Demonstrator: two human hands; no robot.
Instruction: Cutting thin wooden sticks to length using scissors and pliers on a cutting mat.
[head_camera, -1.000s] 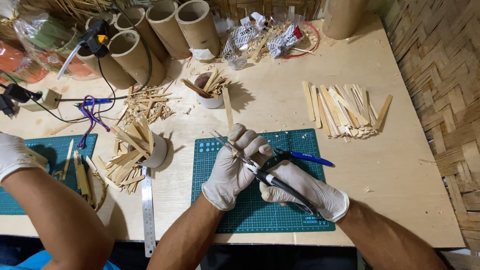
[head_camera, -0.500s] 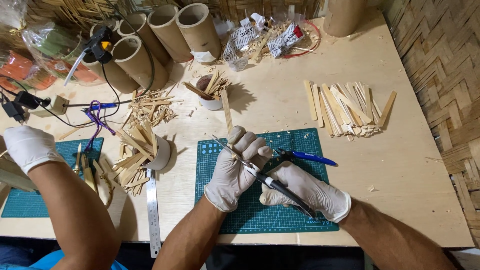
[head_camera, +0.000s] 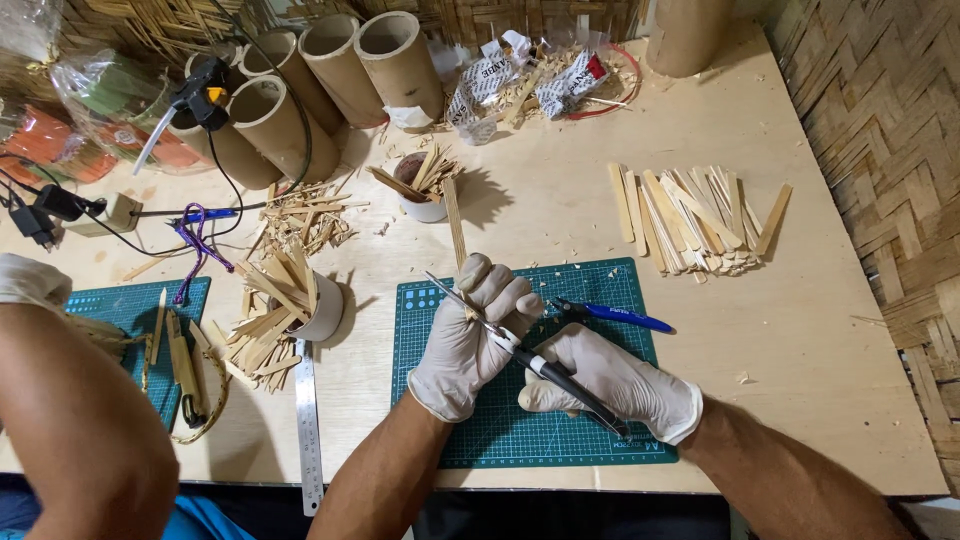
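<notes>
Over green mat (head_camera: 610, 290): left hand (head_camera: 470, 345) pinches bamboo strip (head_camera: 457, 228); right hand (head_camera: 610, 385) grips craft knife (head_camera: 560, 375).

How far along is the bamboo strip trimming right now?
Done, by the look: a pile of cut strips lies right of the green cutting mat. In hand: left hand holds a thin strip, right hand works a craft knife on it. Left: rough pieces in two cups.

Two green cutting mats (head_camera: 520, 440) (head_camera: 120, 300) lie on the worktop (head_camera: 800, 330), with two white cups (head_camera: 325, 305) (head_camera: 425, 205) of bamboo sticks, one steel ruler (head_camera: 307, 425), one blue-handled pliers (head_camera: 610, 316), and five cardboard tubes (head_camera: 400, 65).
</notes>
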